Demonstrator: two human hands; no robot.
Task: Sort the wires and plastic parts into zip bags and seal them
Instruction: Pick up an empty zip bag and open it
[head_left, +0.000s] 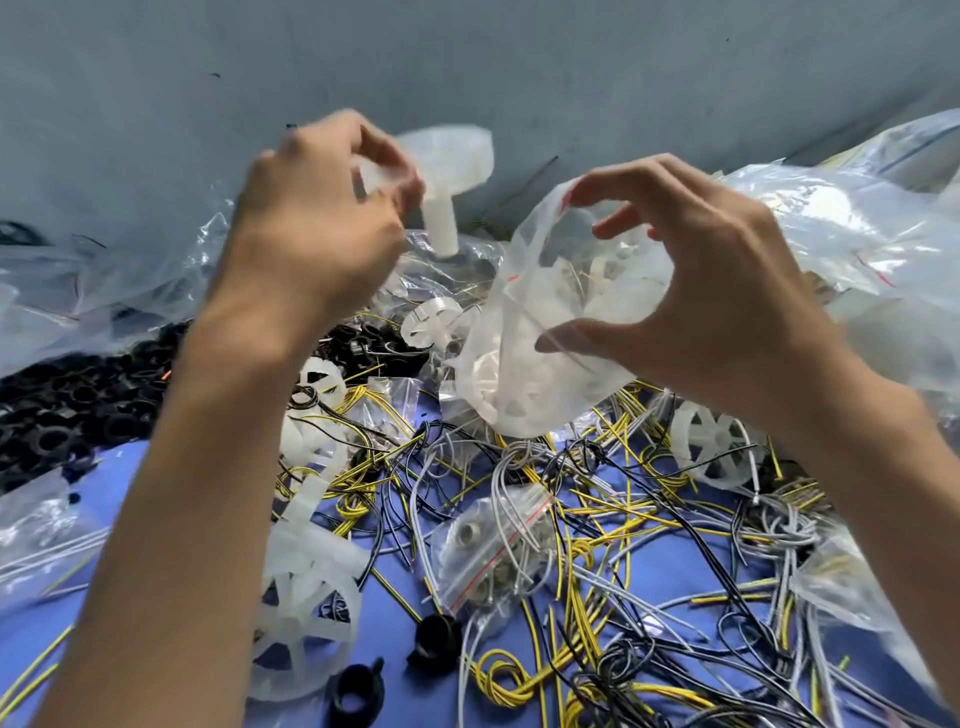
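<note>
A grey wall (519, 62) rises behind a blue table (395, 613) buried in loose yellow, grey and black wires (587, 525). The left hand (311, 218), blurred, pinches a white plastic part (449, 166) by the edge of its disc. From that pinch the stem hangs down and slightly right, so the part's long axis runs nearly upright, disc on top.

Just right of that grip and a little lower is the mouth of a clear zip bag (524, 353), red-striped at the lip. The right hand (711, 296) holds it, fingers arched over the top and thumb curled under the side. The left hand carries the part, so it is the one to cross the small gap. I judge the stem must swing rightward to enter the opening end first.

The held bag already contains several white spoked parts. Below the two grips lies a small closed bag (488, 556) of metal pieces with grey leads — further left, a heap of black rings (78, 410).
</note>
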